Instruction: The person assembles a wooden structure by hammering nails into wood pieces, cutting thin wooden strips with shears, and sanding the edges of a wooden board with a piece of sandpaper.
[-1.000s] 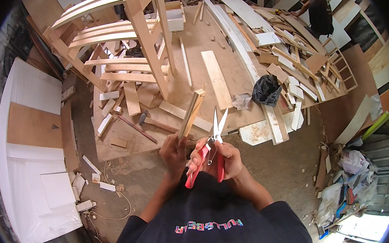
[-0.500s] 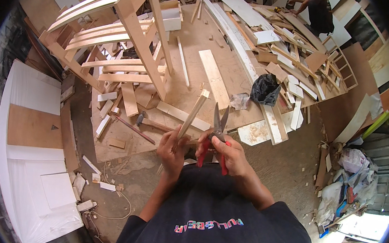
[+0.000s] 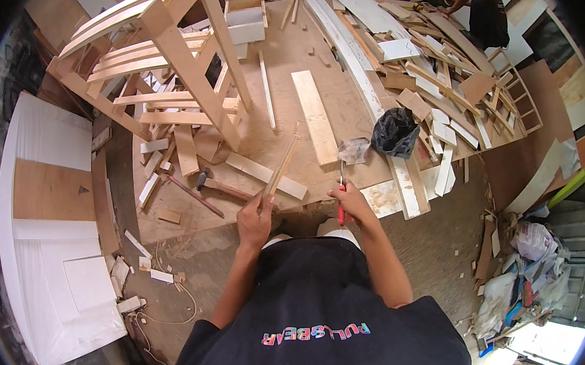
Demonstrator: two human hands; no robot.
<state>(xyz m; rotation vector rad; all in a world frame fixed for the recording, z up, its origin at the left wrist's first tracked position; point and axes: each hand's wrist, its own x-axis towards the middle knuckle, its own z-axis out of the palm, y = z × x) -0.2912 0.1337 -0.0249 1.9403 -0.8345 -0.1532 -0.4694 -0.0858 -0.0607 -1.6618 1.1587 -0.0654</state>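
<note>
My left hand [image 3: 256, 219] is closed around a thin wooden strip [image 3: 283, 162], whose far end slants up over the table. In my right hand [image 3: 356, 203] is a pair of snips [image 3: 340, 213] with red handles, blades pointing away from me. Those blades reach the table edge, close to a crumpled clear plastic scrap [image 3: 353, 150]. A hammer [image 3: 230, 189] lies left of the strip, near a dark reddish bar [image 3: 195, 196]. Beyond my hands, a pale plank [image 3: 314, 118] rests flat on the worktable [image 3: 285, 64].
A slatted wooden frame [image 3: 191, 80] stands at the left of the table. To the right are a black plastic bag [image 3: 395, 132], a long white beam [image 3: 346, 51] and a heap of offcuts [image 3: 446, 92]. Another person [image 3: 488, 19] is at the far right.
My hands have moved apart. The snips, earlier upright with blades spread near the strip, have shifted right and turned edge-on. The strip has moved slightly left and lower.
</note>
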